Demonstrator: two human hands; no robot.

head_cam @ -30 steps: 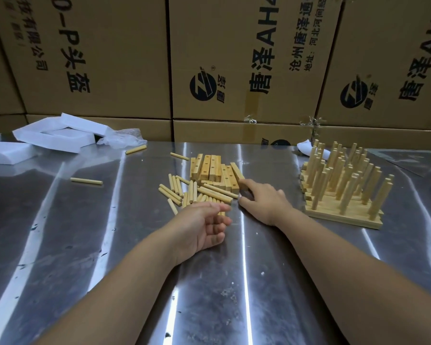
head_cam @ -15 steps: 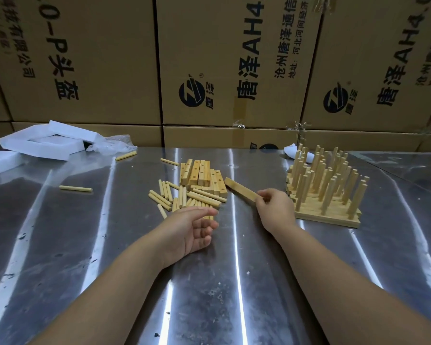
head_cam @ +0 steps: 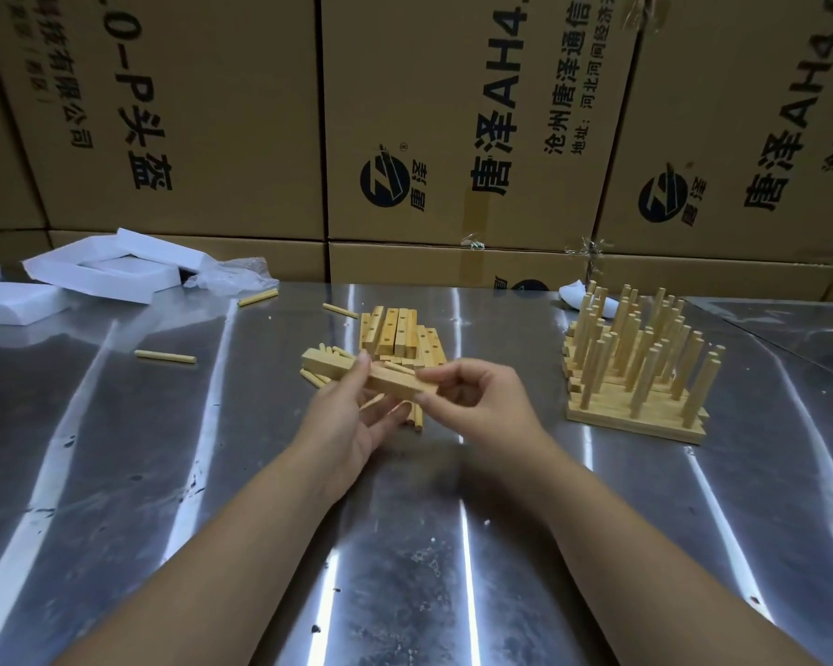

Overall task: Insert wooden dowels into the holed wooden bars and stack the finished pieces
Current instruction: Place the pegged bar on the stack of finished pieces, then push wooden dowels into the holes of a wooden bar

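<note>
A wooden bar (head_cam: 329,366) is held level above the metal table (head_cam: 116,473), in front of me. My left hand (head_cam: 352,420) pinches it near its middle, palm up under it. Its right end is gripped by my right hand (head_cam: 477,401), fingers curled over it. Behind the hands lies a pile of holed wooden bars (head_cam: 397,331) with loose dowels (head_cam: 318,377) in front of it, partly hidden by the hands. At the right stands the stack of finished pieces (head_cam: 640,372), bars with several dowels upright in them.
Loose dowels (head_cam: 164,356) lie on the table at the left and further back (head_cam: 258,297) (head_cam: 340,310). White foam pieces (head_cam: 111,266) and crumpled plastic (head_cam: 234,278) sit at the back left. Cardboard boxes (head_cam: 453,113) wall the far side.
My right hand has lifted a bar from beside the pile and carried it left. My left hand has risen from the table and taken hold of it too.
</note>
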